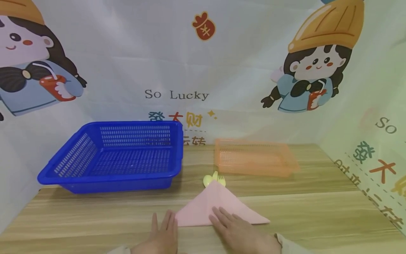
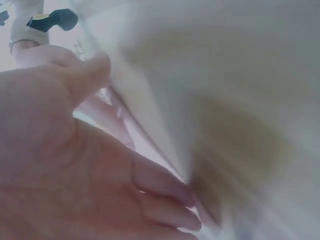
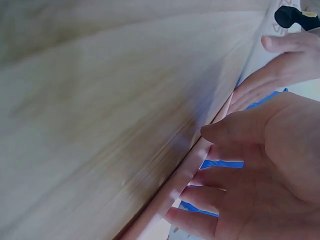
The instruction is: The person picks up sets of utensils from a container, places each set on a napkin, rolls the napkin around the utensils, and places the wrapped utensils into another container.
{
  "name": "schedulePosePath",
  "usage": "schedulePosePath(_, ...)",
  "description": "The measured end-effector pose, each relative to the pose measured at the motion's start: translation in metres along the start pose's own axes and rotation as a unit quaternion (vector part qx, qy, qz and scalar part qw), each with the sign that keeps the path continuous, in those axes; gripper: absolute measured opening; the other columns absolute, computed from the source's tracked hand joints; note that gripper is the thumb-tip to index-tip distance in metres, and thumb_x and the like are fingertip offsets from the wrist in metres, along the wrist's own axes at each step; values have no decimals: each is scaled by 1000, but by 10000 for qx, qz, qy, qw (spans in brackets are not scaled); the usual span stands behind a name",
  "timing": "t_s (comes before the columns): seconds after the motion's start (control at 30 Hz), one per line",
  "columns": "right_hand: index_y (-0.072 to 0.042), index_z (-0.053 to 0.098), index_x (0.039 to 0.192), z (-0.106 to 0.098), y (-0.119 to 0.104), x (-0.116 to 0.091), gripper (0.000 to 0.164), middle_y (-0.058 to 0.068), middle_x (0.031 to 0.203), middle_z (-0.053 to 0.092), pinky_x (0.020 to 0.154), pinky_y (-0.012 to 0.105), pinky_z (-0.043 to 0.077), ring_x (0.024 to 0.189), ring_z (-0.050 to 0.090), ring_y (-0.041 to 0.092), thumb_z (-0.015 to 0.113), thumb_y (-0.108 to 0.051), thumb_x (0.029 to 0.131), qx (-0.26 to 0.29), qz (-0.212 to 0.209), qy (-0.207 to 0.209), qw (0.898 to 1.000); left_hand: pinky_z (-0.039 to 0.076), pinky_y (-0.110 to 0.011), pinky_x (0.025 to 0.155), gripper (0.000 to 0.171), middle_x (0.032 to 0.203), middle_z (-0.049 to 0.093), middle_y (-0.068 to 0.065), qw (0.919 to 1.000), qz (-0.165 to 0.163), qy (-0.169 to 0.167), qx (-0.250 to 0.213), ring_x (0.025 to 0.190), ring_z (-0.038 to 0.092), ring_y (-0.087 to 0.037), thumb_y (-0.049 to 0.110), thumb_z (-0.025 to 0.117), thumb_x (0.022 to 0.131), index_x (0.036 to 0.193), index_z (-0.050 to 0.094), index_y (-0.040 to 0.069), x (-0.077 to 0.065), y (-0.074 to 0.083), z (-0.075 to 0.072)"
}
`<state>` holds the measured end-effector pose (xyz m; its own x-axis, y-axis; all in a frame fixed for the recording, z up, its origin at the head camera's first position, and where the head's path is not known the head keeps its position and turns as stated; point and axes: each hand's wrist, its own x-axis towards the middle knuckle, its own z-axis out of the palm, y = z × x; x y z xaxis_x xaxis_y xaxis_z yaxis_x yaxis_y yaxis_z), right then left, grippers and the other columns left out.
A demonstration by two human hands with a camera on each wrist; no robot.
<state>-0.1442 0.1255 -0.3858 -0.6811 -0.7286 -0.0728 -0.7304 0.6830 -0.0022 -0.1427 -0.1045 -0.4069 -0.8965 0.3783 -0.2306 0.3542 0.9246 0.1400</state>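
We see a soft pink sheet (image 1: 204,204) lying on the tabletop (image 1: 95,218) as a broad, smooth triangle, its long edge toward the person and its peak pointing away. At the peak show the rounded yellow spoon (image 1: 207,180) and the tined yellow fork (image 1: 221,180), with another narrow yellow tip between them (what lies lower is hidden by the sheet). The tabletop has a pale, streaky wood grain. Behind, we find a deep blue basket (image 1: 120,184) with slotted walls on the left, and a shallower, translucent orange basket (image 1: 253,171) on the right, before a lightly creased printed backdrop (image 1: 241,70).

The left hand (image 1: 161,238) has its fingers extended, touching the sheet's left corner. The right hand (image 1: 238,230) rests flat on the sheet near the middle of its long edge, fingers straight and slightly spread; we see neither hand gripping anything.
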Motion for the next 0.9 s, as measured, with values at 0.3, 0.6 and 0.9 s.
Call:
schedulePosePath(0.3, -6, 31, 137, 0, 2, 1, 89, 13, 144, 24, 99, 40, 35, 130, 26, 26, 37, -70, 77, -46, 42, -236, 9997, 21, -48, 104, 82, 144, 23, -15, 9853, 1706, -18, 131, 133, 18, -28, 58, 44, 82, 136, 28, -2, 13, 22, -4)
schedulePosePath(0.6, 3, 31, 135, 2, 3, -7, 88, 16, 144, 24, 102, 38, 30, 132, 22, 26, 39, -65, 80, 167, 376, -411, 9983, 30, -47, 100, 80, 140, 32, -17, 9814, 1852, -8, 508, 129, 28, -30, 62, 36, 83, 133, 36, 0, 19, 34, -11)
schedulePosePath(0.9, 9, 31, 132, 3, 8, -20, 96, 23, 141, 25, 100, 43, 32, 129, 25, 33, 45, -67, 75, 530, 705, -575, 9944, 40, -47, 90, 66, 120, 46, -18, 9682, 2256, 868, 644, 115, 42, -32, 55, 48, 82, 128, 44, 8, 23, 47, -23)
